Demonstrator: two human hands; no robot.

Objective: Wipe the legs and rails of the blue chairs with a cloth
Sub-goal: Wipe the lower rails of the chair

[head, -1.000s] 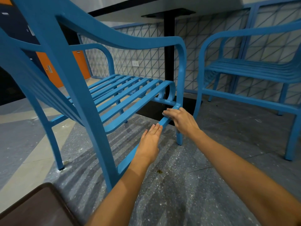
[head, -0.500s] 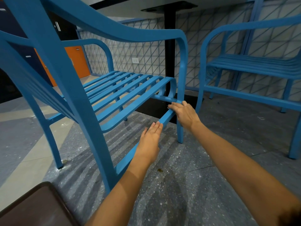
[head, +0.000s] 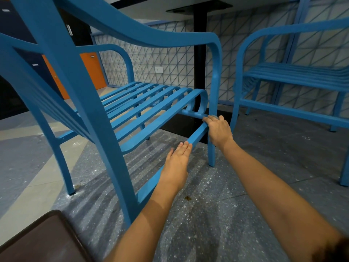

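Note:
A blue slatted chair (head: 143, 110) stands close in front of me. Its low side rail (head: 196, 135) runs from the back leg to the front leg (head: 211, 156). My left hand (head: 176, 165) lies flat on this rail, palm down, fingers straight and together. My right hand (head: 219, 129) is curled over the rail's far end, where it meets the front leg and the front cross rail. A small grey-blue edge of cloth (head: 214, 116) peeks out above the right fingers; the rest is hidden under the hand.
A second blue chair (head: 294, 76) stands to the right. Behind the near chair, a black table pedestal (head: 200, 63) rises to a tabletop. A dark brown object (head: 43, 241) sits at the bottom left. The speckled floor carries white dust.
My right hand has slid forward along the side rail to the front leg. The left hand has stayed in nearly the same place on the rail.

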